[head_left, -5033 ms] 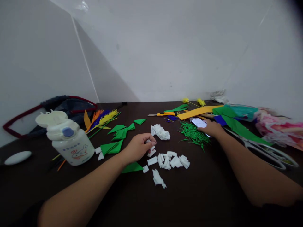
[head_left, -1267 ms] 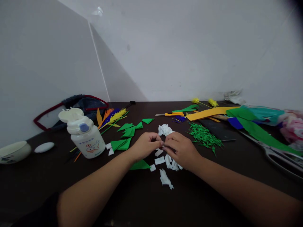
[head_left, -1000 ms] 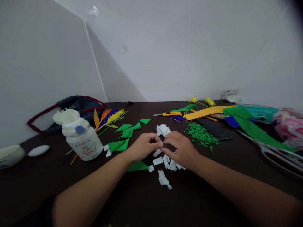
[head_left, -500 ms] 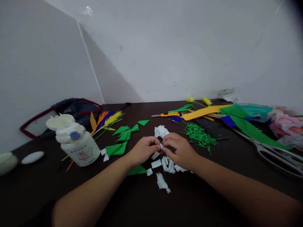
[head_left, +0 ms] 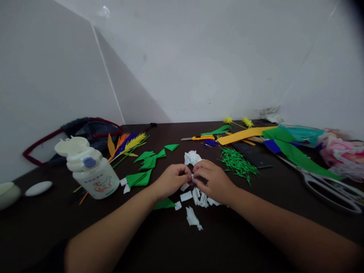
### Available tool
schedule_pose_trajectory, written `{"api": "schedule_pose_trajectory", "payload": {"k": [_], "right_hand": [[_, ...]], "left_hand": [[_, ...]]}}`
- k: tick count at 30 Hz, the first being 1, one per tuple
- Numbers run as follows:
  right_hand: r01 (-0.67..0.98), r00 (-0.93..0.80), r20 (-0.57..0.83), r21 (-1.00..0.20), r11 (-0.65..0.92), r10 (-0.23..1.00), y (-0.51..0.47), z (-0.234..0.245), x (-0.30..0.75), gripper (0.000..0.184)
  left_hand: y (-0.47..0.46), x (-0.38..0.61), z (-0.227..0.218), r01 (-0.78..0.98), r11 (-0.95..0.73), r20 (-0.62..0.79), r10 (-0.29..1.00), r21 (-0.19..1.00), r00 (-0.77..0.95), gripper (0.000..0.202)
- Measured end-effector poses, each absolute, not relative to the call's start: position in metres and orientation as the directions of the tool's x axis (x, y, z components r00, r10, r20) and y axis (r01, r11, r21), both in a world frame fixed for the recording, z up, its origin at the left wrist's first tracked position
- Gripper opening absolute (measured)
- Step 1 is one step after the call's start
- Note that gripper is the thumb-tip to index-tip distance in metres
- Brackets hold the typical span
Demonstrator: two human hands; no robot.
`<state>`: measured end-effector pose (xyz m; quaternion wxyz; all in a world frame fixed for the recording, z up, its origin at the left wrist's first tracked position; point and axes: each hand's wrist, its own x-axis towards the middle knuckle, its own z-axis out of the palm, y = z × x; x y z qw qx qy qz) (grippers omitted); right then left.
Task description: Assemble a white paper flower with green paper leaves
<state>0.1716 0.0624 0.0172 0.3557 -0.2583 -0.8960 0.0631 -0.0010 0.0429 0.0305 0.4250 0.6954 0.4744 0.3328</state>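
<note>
Thumb to thumb over the middle of the table, my left hand point(head_left: 174, 179) and my right hand point(head_left: 212, 180) both pinch one small white paper piece point(head_left: 192, 176). The fingers cover most of it. Just beyond my fingertips sits a crumpled white paper bunch point(head_left: 192, 157). Cut white paper strips point(head_left: 203, 199) lie scattered under and in front of my right hand, and a longer twisted strip point(head_left: 192, 218) lies nearer to me. Folded green paper pieces point(head_left: 140, 178) rest left of my left hand. A heap of twisted green paper bits point(head_left: 239, 161) is beyond my right hand.
At left stand a white lidded bottle point(head_left: 98, 178), a white oval object point(head_left: 39, 188) and paper feather shapes point(head_left: 127, 146). A yellow cutter point(head_left: 203, 138) with its blade out lies at the back. Orange paper strips point(head_left: 244, 134) and large scissors point(head_left: 327, 187) are at right.
Both hands stay in nearly the same place, with the fingers shifting slightly around the white paper piece. The whole view has slid a little; the things on the table look unmoved.
</note>
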Motion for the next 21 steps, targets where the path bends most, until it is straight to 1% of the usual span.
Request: {"api": "schedule_pose_trajectory", "payload": {"k": [3,9,14,17,21], "right_hand": [[0.416,-0.606,0.599,-0.322,0.85,0.523,0.0624,0.0172,0.1716,0.002],[0.408,-0.624,0.57,-0.345,0.845,0.534,0.0614,0.0186,0.1718,0.005],[0.39,-0.63,0.557,-0.376,0.841,0.541,0.0626,0.0163,0.1704,0.008],[0.373,-0.606,0.548,-0.444,0.815,0.576,0.0646,0.0143,0.1688,0.013],[0.354,-0.563,0.506,-0.567,0.744,0.653,0.0673,0.0134,0.1681,0.011]], "left_hand": [[0.0419,0.0,0.0324,0.4,-0.209,0.073,0.942,0.893,0.328,0.008],[0.0408,-0.0008,0.0347,0.483,-0.268,0.096,0.931,0.834,0.352,0.008],[0.0404,-0.0029,0.0341,0.497,-0.314,0.131,0.921,0.809,0.368,0.005],[0.0392,-0.0025,0.0342,0.503,-0.344,0.151,0.911,0.793,0.385,0.005],[0.0381,-0.0005,0.0342,0.514,-0.358,0.158,0.907,0.78,0.391,0.006]]}}
